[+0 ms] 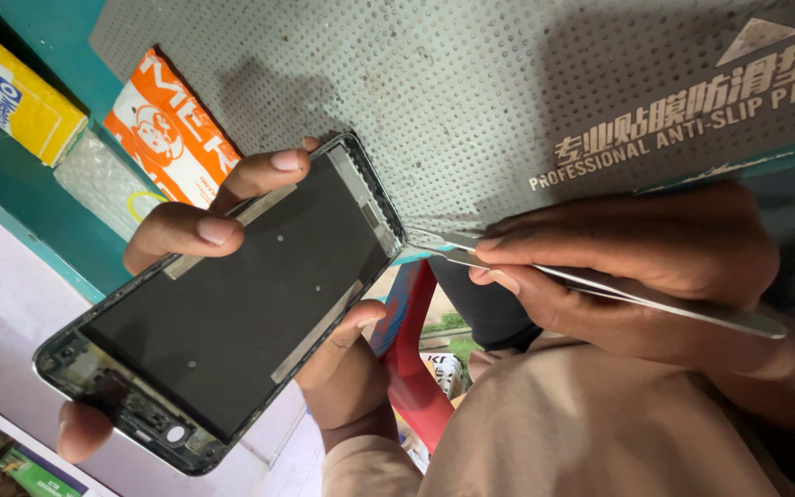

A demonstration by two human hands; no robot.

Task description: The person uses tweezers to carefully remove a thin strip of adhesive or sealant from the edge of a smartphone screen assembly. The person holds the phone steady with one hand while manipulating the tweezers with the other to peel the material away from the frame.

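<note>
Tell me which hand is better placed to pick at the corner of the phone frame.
Probably the right hand: it grips the tweezers, whose tips sit at the phone frame corner. The left hand is wrapped around the frame, holding it up.

one phone frame [232, 304], one tweezers [600, 290], two packets [169, 129]

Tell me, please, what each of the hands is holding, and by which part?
The left hand grips the opened phone frame by its long side edges. The right hand pinches metal tweezers along the middle of their arms, tips at the frame's corner.
</note>
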